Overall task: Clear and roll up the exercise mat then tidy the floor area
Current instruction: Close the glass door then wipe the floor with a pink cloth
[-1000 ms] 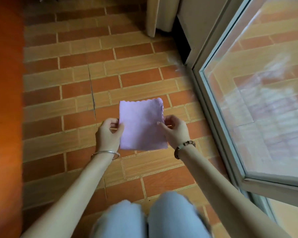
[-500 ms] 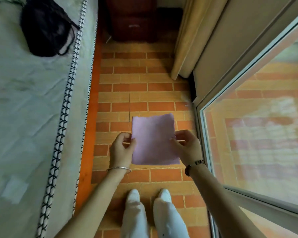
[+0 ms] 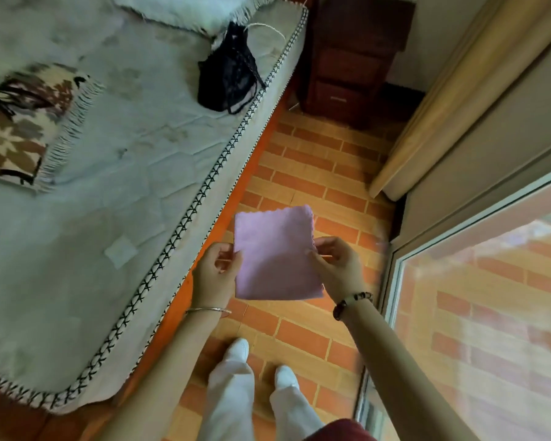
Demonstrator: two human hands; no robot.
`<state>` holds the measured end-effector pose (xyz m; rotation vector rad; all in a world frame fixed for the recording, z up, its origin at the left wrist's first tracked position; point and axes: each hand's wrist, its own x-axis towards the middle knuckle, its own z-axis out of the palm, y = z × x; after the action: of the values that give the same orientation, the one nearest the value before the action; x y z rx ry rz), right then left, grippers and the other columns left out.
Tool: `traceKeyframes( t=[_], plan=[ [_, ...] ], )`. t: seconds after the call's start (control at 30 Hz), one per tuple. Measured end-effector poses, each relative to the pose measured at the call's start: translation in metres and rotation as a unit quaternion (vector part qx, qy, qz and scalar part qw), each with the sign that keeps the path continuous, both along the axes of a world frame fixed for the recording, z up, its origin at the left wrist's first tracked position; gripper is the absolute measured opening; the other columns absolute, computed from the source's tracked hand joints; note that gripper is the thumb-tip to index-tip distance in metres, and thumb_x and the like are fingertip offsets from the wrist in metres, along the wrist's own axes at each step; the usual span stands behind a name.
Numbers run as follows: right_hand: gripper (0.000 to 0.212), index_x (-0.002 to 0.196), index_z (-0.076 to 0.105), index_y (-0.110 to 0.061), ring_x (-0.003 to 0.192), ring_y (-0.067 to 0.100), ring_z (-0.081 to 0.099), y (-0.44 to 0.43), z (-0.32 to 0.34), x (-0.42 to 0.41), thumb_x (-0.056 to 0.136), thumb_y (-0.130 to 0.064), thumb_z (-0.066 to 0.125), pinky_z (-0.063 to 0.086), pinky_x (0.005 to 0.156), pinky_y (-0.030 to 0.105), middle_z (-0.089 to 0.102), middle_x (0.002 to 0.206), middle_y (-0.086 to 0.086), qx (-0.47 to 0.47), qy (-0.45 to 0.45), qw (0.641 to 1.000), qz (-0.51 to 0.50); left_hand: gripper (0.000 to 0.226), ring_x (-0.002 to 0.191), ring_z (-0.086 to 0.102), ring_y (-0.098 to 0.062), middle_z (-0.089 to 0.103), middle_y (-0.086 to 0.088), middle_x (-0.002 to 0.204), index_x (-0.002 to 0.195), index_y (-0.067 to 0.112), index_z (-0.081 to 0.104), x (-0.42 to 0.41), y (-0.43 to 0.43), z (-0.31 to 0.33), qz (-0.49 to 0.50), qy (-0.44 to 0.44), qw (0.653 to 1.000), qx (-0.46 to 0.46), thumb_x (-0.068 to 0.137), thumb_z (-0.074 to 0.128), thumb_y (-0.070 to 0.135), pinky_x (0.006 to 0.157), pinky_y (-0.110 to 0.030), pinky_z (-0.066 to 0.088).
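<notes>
A small folded pink cloth (image 3: 275, 253) with scalloped edges hangs in front of me above the brick-pattern floor (image 3: 303, 332). My left hand (image 3: 215, 273) pinches its left edge and my right hand (image 3: 336, 265) pinches its right edge. I stand on the floor strip, my legs and white shoes visible below. No exercise mat shows in this view.
A bed with a grey quilted cover (image 3: 115, 198) fills the left side; a black bag (image 3: 228, 78), a patterned fringed cushion (image 3: 16, 128) and a white pillow (image 3: 185, 7) lie on it. A dark wooden nightstand (image 3: 350, 55) stands beyond. A curtain (image 3: 433, 116) and sliding glass door (image 3: 477, 313) bound the right.
The view has risen and swung left, from close over the floor to standing height, bringing the bed and nightstand into sight. Both hands keep holding the pink cloth by its sides.
</notes>
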<state>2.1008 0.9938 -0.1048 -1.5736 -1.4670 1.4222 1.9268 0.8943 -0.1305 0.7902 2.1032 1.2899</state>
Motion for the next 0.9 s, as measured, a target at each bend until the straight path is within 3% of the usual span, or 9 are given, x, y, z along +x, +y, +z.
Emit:
traceKeyframes(
  t=[0.1, 0.3, 0.4, 0.57, 0.73, 0.9],
  plan=[
    [0.011, 0.081, 0.065, -0.016, 0.057, -0.005, 0.057, -0.011, 0.012, -0.006, 0.082, -0.005, 0.064, 0.041, 0.05, 0.008, 0.066, 0.077, -0.005, 0.01, 0.007, 0.999, 0.05, 0.009, 0.072, 0.058, -0.011, 0.064, 0.006, 0.08, 0.086, 0.017, 0.06, 0.001, -0.025, 0.011, 0.043, 0.002, 0.999, 0.019, 0.087, 0.066, 0.01, 0.066, -0.021, 0.043],
    [0.007, 0.088, 0.065, -0.014, 0.056, -0.003, 0.058, -0.043, 0.025, -0.031, 0.083, -0.009, 0.065, 0.043, 0.051, 0.011, 0.067, 0.082, -0.004, 0.011, -0.015, 0.99, 0.141, 0.015, 0.061, 0.055, 0.003, 0.063, 0.011, 0.074, 0.079, 0.027, 0.059, -0.004, -0.085, 0.027, 0.138, -0.009, 0.99, 0.033, 0.083, 0.069, 0.017, 0.059, -0.01, 0.04],
    [0.009, 0.088, 0.065, -0.016, 0.066, 0.007, 0.061, -0.067, 0.026, -0.049, 0.083, -0.009, 0.066, 0.046, 0.059, 0.019, 0.067, 0.084, -0.004, 0.006, -0.015, 0.981, 0.192, 0.014, 0.061, 0.054, 0.004, 0.062, 0.01, 0.075, 0.081, 0.021, 0.06, -0.007, -0.123, 0.032, 0.177, -0.003, 0.984, 0.022, 0.086, 0.067, 0.01, 0.058, -0.007, 0.037],
    [0.013, 0.087, 0.066, -0.017, 0.072, 0.009, 0.06, -0.118, 0.026, -0.086, 0.081, -0.005, 0.067, 0.046, 0.065, 0.023, 0.066, 0.082, -0.007, 0.011, -0.013, 0.96, 0.279, 0.022, 0.065, 0.056, -0.004, 0.062, 0.011, 0.074, 0.078, 0.031, 0.056, -0.014, -0.197, 0.036, 0.26, 0.001, 0.965, 0.026, 0.085, 0.069, 0.015, 0.059, -0.009, 0.04],
    [0.013, 0.09, 0.067, -0.013, 0.069, -0.003, 0.058, -0.191, 0.03, -0.119, 0.081, -0.004, 0.068, 0.042, 0.057, 0.007, 0.064, 0.08, -0.009, 0.024, -0.003, 0.933, 0.358, 0.026, 0.064, 0.056, 0.001, 0.062, 0.009, 0.075, 0.078, 0.028, 0.057, -0.016, -0.282, 0.04, 0.349, -0.012, 0.937, 0.031, 0.085, 0.068, 0.007, 0.06, -0.017, 0.043],
    [0.013, 0.094, 0.069, -0.011, 0.076, 0.007, 0.061, -0.275, 0.027, -0.142, 0.081, -0.008, 0.07, 0.043, 0.059, 0.009, 0.068, 0.086, -0.002, 0.032, -0.012, 0.898, 0.438, 0.009, 0.073, 0.056, -0.003, 0.061, 0.009, 0.081, 0.089, 0.02, 0.061, -0.01, -0.377, 0.038, 0.419, -0.024, 0.907, 0.02, 0.087, 0.067, 0.014, 0.065, -0.017, 0.045]
  ],
)
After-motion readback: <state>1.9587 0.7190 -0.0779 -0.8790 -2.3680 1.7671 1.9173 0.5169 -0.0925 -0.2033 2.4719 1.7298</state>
